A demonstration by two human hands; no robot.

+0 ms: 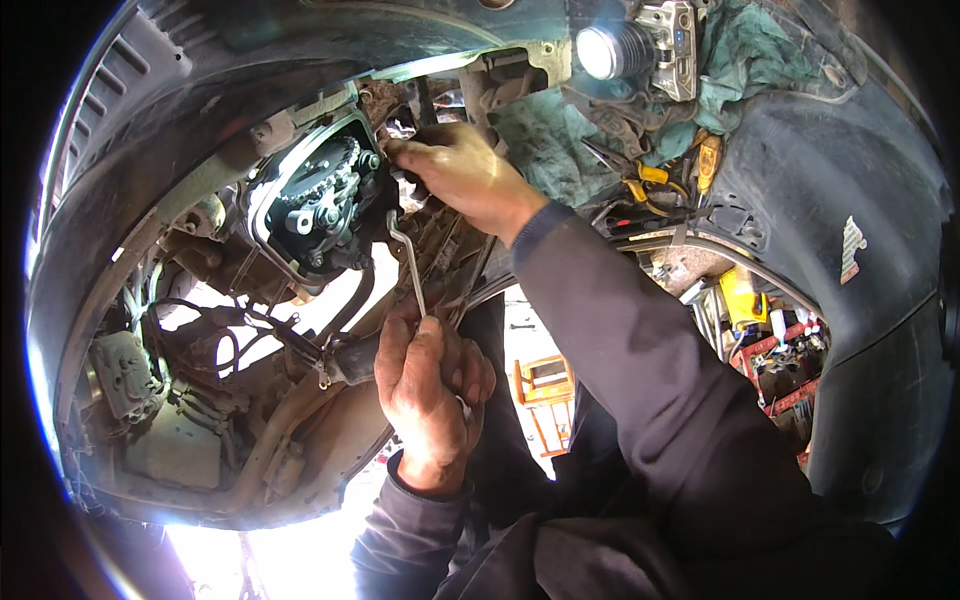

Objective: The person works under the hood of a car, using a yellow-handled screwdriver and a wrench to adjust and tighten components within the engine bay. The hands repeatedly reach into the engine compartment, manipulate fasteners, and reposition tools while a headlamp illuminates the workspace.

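My left hand (pixel 428 390) is closed around a thin metal tool with a cranked end (pixel 412 262), its bent tip pointing up beside the engine. Higher up, my right hand (pixel 470 172) reaches in with thumb and fingers pinched together against the engine's side. Whatever those fingers grip is hidden, though a small shiny part (pixel 408 187) shows just under them. Left of both hands is an opened engine housing (pixel 262 222) with a pale rim. Inside it sit a toothed gear with a chain (pixel 335 170) and several bolt heads.
A lit work lamp (pixel 600 52) and green cloth (pixel 550 145) lie at the upper right. Yellow-handled pliers (pixel 652 174) rest near the dark body panel (pixel 840 230). Hoses and cables (pixel 230 320) run at left. Below stand an orange stool (pixel 545 395) and a red toolbox (pixel 785 405).
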